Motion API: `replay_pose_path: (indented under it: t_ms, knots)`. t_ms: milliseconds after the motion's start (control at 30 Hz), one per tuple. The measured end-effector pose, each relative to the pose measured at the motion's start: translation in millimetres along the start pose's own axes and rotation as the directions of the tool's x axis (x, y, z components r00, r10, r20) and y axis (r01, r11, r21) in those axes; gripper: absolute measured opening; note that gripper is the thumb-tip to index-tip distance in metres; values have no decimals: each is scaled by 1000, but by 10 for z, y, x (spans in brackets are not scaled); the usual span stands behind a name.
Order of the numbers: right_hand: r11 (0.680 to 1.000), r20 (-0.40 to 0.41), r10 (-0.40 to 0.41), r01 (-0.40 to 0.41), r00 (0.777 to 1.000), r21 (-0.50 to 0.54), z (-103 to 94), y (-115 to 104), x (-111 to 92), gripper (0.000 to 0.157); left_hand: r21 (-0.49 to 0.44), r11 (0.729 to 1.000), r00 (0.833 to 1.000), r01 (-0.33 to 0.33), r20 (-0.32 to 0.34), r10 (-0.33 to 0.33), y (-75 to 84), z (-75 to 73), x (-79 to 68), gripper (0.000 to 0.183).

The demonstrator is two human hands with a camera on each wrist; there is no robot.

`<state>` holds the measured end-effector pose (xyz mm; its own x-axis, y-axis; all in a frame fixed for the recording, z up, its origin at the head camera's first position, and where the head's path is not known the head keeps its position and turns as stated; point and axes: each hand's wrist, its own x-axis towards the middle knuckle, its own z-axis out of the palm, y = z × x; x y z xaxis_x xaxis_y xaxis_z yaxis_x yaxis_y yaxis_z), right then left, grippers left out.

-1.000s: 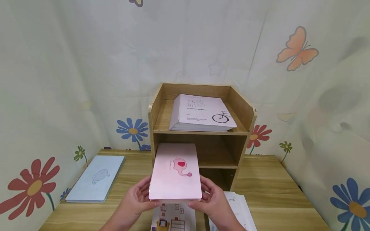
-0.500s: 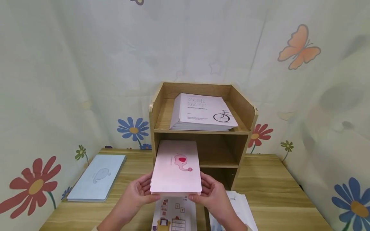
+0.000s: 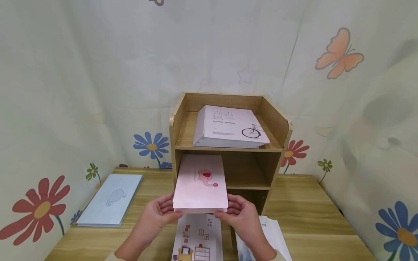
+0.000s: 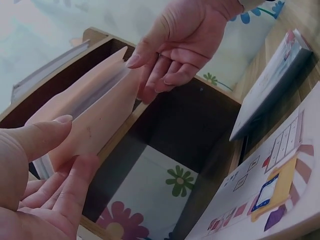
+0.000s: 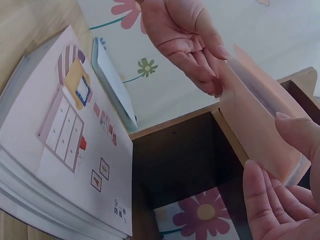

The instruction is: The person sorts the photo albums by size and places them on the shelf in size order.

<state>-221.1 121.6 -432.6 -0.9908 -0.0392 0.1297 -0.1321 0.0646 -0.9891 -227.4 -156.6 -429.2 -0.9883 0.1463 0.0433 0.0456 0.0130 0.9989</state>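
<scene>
A pink notebook [image 3: 200, 183] with an elephant drawing lies flat, its far part inside the middle compartment of a small wooden shelf [image 3: 228, 149]. My left hand [image 3: 160, 212] grips its near left corner, thumb on the near edge and fingers under and beside it. At the near right corner, my right hand [image 3: 240, 214] holds it the same way. The left wrist view shows the notebook's pages [image 4: 95, 95] fanned slightly between the covers, with the left thumb on the edge. In the right wrist view the right fingers [image 5: 275, 200] support the cover from below.
A thick white book [image 3: 228, 125] with a bicycle picture sits on the top shelf. On the wooden table [image 3: 310, 206] lie a light blue whale notebook [image 3: 109, 201] at left, a book with a furniture picture [image 3: 199, 239] in front, and another white book [image 3: 272, 235] to its right.
Both hands have moved forward together, and the pink notebook has slid farther into the middle compartment. More of the furniture-picture book shows below it.
</scene>
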Motion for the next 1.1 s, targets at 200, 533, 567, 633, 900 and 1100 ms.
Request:
replay_pose_path:
  t_ms: [200,533,567,633,900,1100]
  knots:
    - [998,-34,-21,19,999,-52,-2,52,40,48,59,998,999,-13,-36,16,-34,-3,58,75]
    - [988,-9,-71,69,997,-141,-5,80,107,43,244,969,988,-32,-137,67,-103,16,106,59]
    - [988,-5,-73,71,997,-140,-7,74,114,42,263,964,987,-33,-141,72,-101,18,112,57]
    - [989,7,-72,73,997,-126,-7,62,125,41,296,955,985,-33,-151,81,-93,17,123,57]
    - [992,21,-67,69,998,-103,-2,48,169,34,355,934,983,-30,-161,93,-50,-5,173,58]
    - [986,8,-92,92,996,-142,-2,48,232,31,320,947,982,-33,-167,91,-72,-5,242,53]
